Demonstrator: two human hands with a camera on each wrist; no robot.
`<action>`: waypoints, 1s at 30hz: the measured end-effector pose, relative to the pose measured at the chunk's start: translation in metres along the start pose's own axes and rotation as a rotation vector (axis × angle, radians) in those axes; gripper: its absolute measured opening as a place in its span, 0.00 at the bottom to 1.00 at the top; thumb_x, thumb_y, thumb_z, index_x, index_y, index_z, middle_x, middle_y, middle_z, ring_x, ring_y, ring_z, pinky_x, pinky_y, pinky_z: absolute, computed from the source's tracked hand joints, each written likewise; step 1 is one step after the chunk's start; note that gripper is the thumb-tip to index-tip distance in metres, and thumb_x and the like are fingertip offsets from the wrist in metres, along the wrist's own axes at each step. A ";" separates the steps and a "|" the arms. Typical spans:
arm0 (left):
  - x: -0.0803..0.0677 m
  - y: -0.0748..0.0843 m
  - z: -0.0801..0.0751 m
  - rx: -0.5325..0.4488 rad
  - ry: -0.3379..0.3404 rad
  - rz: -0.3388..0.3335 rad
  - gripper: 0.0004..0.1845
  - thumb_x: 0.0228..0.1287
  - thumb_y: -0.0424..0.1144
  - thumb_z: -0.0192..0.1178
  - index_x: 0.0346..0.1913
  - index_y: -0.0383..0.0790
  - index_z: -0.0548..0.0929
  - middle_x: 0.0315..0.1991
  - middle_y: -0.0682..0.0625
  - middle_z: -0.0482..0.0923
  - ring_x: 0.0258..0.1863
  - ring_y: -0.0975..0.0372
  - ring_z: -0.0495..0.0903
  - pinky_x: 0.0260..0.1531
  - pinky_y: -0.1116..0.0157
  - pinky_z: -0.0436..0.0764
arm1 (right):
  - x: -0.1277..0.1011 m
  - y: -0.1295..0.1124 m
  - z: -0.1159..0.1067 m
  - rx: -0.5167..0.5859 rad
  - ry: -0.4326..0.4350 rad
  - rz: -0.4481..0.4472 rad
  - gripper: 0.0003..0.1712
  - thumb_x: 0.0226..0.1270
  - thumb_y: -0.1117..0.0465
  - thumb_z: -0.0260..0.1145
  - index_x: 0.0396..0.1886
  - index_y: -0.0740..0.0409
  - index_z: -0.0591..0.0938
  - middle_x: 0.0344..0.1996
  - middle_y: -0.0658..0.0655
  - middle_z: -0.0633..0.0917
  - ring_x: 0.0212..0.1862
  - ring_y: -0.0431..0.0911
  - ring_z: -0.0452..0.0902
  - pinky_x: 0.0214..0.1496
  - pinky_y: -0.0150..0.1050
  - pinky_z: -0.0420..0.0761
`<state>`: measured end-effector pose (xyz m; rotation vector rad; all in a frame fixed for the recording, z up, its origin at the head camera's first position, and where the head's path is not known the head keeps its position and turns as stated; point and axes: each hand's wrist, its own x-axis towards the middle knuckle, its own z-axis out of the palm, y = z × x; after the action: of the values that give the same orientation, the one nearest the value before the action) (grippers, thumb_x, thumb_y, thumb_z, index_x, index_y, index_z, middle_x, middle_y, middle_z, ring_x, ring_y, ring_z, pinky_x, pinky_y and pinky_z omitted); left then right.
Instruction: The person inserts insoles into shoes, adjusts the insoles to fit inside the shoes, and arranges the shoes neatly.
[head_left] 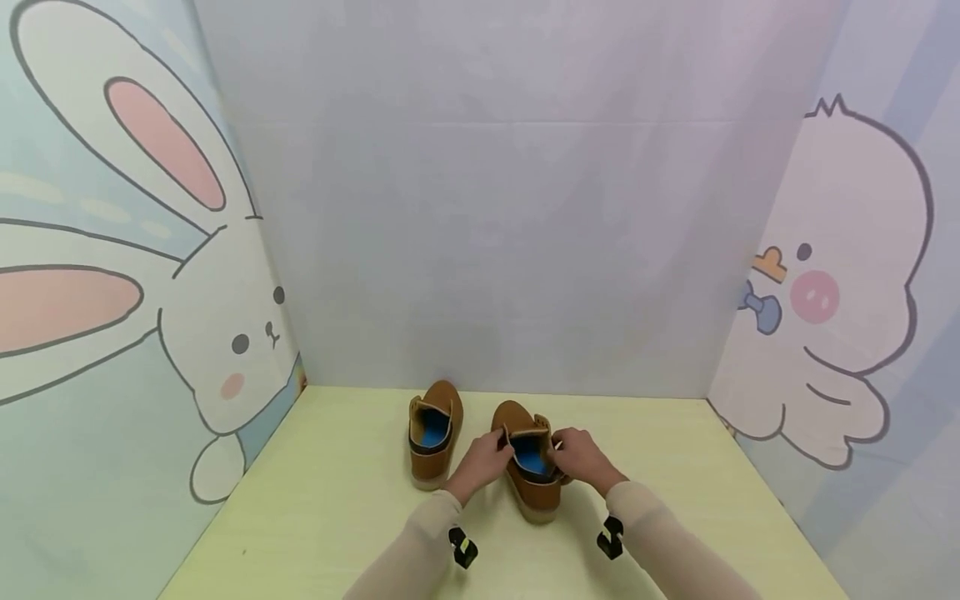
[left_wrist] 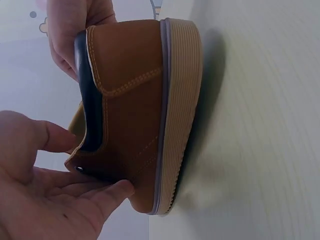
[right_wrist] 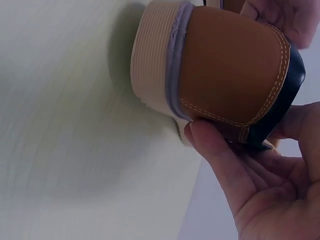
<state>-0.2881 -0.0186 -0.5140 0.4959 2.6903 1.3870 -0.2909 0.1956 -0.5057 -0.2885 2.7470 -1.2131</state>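
A brown shoe with a blue insole, dark collar and pale ribbed sole stands on the table, its toe toward the back wall. My left hand pinches the left edge of its opening; in the left wrist view the thumb of that hand lies inside the collar, the fingers along the outer side. On the opposite edge, my right hand grips the collar, and in the right wrist view its fingers lie against the shoe's side. To the left stands a matching brown shoe, untouched.
The pale yellow table meets a plain grey back wall just beyond the shoes' toes. Side walls carry a cartoon rabbit on the left and a white cartoon animal on the right.
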 end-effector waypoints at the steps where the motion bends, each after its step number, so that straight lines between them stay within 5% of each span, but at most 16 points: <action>1: 0.001 0.000 -0.001 -0.011 0.003 -0.006 0.15 0.76 0.37 0.50 0.55 0.30 0.78 0.24 0.49 0.71 0.19 0.62 0.68 0.22 0.64 0.70 | 0.000 -0.001 0.002 0.008 0.006 0.000 0.07 0.69 0.69 0.62 0.39 0.69 0.84 0.24 0.58 0.84 0.20 0.47 0.83 0.25 0.48 0.86; 4: 0.003 0.000 -0.003 -0.038 0.020 -0.028 0.19 0.77 0.40 0.51 0.61 0.30 0.76 0.29 0.45 0.76 0.23 0.58 0.73 0.27 0.60 0.74 | 0.001 -0.006 0.009 0.028 0.031 -0.009 0.07 0.68 0.69 0.62 0.37 0.69 0.84 0.24 0.58 0.83 0.19 0.47 0.83 0.25 0.46 0.86; 7: 0.004 -0.001 -0.004 -0.042 0.037 -0.038 0.24 0.76 0.44 0.54 0.65 0.30 0.73 0.45 0.39 0.82 0.39 0.51 0.82 0.40 0.52 0.81 | 0.001 -0.011 0.016 0.039 0.064 -0.010 0.07 0.67 0.68 0.62 0.37 0.69 0.84 0.24 0.57 0.84 0.19 0.47 0.83 0.24 0.43 0.85; 10: 0.007 -0.001 -0.005 -0.046 0.043 -0.041 0.33 0.74 0.48 0.58 0.70 0.27 0.68 0.59 0.34 0.78 0.55 0.45 0.80 0.53 0.46 0.80 | 0.002 -0.017 0.023 0.059 0.083 -0.005 0.08 0.67 0.68 0.62 0.38 0.69 0.84 0.26 0.58 0.84 0.21 0.47 0.84 0.24 0.40 0.85; 23: 0.013 -0.006 -0.007 -0.025 0.024 -0.095 0.42 0.69 0.49 0.63 0.73 0.23 0.60 0.60 0.30 0.76 0.56 0.41 0.79 0.53 0.45 0.79 | 0.000 -0.027 0.043 0.069 0.100 0.007 0.09 0.70 0.66 0.63 0.41 0.70 0.83 0.23 0.55 0.85 0.23 0.47 0.84 0.27 0.39 0.84; 30: 0.015 0.005 0.000 0.032 0.033 -0.190 0.53 0.66 0.57 0.65 0.75 0.21 0.50 0.66 0.27 0.68 0.60 0.40 0.76 0.56 0.44 0.78 | -0.005 -0.028 0.039 0.184 0.036 0.014 0.16 0.75 0.65 0.54 0.49 0.73 0.82 0.33 0.59 0.86 0.36 0.54 0.87 0.34 0.45 0.87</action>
<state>-0.3010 -0.0110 -0.5083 0.2132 2.7060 1.3144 -0.2748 0.1502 -0.5110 -0.2292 2.6367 -1.4678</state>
